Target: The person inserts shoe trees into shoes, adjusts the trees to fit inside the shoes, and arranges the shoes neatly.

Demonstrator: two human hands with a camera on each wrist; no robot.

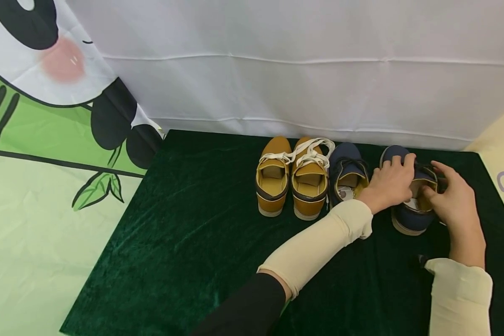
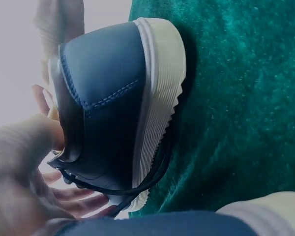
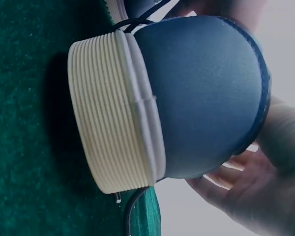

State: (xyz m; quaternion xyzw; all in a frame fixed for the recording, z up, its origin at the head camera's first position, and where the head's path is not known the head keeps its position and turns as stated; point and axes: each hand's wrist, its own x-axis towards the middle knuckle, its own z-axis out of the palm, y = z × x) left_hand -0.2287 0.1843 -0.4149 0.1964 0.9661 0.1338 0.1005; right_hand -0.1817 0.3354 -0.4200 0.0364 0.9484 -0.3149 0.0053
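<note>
Both hands are on the navy blue sneaker [image 1: 413, 217] at the right end of the row. My left hand [image 1: 392, 184] grips its left side, with the thumb at the collar, as the left wrist view shows. From the other side, my right hand [image 1: 458, 196] holds it, thumb reaching into the opening and fingers outside. The right wrist view shows the sneaker's heel [image 3: 206, 98] and ribbed pale sole [image 3: 108, 113]. Dark laces [image 2: 113, 189] hang down its side. The matching navy sneaker [image 1: 347, 156] stands to the left, partly behind my left wrist.
Two tan sneakers [image 1: 273, 205] with white laces [image 1: 312, 156] stand side by side left of the navy pair. All rest on a dark green velvet cloth [image 1: 172, 224]. A white sheet [image 1: 277, 93] rises behind, and a printed cartoon sheet [image 1: 33, 210] lies at the left.
</note>
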